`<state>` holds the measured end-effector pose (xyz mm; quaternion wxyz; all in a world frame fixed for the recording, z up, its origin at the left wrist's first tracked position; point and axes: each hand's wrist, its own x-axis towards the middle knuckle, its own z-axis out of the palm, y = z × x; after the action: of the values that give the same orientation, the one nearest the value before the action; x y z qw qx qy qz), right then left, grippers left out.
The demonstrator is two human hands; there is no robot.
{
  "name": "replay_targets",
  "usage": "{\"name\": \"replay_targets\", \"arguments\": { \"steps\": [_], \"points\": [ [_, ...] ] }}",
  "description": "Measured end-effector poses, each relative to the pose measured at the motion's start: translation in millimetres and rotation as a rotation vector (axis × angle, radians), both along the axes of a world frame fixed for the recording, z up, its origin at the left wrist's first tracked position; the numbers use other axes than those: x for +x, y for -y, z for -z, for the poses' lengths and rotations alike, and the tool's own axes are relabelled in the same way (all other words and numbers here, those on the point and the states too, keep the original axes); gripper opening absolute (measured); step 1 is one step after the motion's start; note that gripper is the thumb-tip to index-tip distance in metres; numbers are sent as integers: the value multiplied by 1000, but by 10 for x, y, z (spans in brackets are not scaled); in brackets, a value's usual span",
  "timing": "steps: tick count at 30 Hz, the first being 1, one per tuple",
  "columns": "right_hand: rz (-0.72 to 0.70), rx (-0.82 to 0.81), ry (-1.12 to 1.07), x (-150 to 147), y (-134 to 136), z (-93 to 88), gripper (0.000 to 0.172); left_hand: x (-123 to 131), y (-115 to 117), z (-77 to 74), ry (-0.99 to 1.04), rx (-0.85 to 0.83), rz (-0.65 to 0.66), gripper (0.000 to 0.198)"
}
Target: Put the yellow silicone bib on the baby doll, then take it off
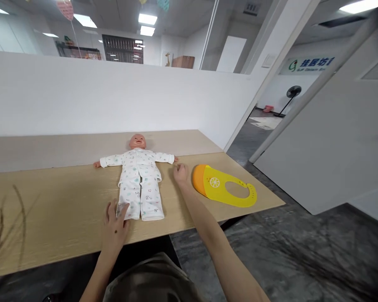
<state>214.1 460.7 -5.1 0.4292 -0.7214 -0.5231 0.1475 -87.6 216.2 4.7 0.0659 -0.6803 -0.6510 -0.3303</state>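
A baby doll (140,167) in white patterned pyjamas lies on its back on the wooden table (66,201), arms spread and head toward the wall. My left hand (115,224) is beside the doll's trouser leg at the near edge, fingers apart, its thumb at the cuff. Right of the doll, my right hand (180,173) rests near the doll's small hand, its fingers curled in; whether anything is inside them is hidden. A yellow silicone bib (222,184) with an orange pocket lies flat just right of my right hand, not touched by it.
A white wall (113,94) with windows above runs behind the table. To the right stand a grey door (327,126) and a doorway with a black fan (293,92) beyond. Blurred dark strands cross the lower left and right.
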Motion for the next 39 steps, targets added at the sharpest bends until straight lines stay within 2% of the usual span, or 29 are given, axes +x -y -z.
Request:
{"name": "replay_targets", "arguments": {
  "steps": [3, 7, 10, 14, 17, 24, 27, 32, 35, 39],
  "points": [
    [-24, -10, 5, -27, 98, 31, 23, -15, -45, -15, -88, -2, -50, 36],
    [-49, -34, -14, -55, 199, 32, 27, -39, -67, -57, -51, -15, -41, 30],
    [-62, -35, -25, -73, 263, 13, 27, -46, -54, -67, -39, 45, -32, 24],
    [-74, -39, -27, -89, 325, -2, 25, -18, -22, 20, -96, 251, 33, 15],
    [-79, -49, -15, -97, 349, -8, 24, 13, -23, 108, -100, 428, 77, 15],
    [-100, -104, 2, -98, 378, -71, 24, 170, 56, 260, -141, 555, 33, 11],
    [-106, -118, 3, -96, 405, -104, 25, 267, 205, 358, -121, 539, 134, 12],
    [-113, -137, -1, -95, 433, -139, 24, 360, 455, 473, -124, 471, 216, 31],
    [-119, -143, -8, -94, 436, -149, 24, 409, 506, 457, -178, 369, 225, 40],
    [-117, -149, -16, -92, 438, -154, 26, 497, 455, 369, -281, 245, 194, 44]
  ]
}}
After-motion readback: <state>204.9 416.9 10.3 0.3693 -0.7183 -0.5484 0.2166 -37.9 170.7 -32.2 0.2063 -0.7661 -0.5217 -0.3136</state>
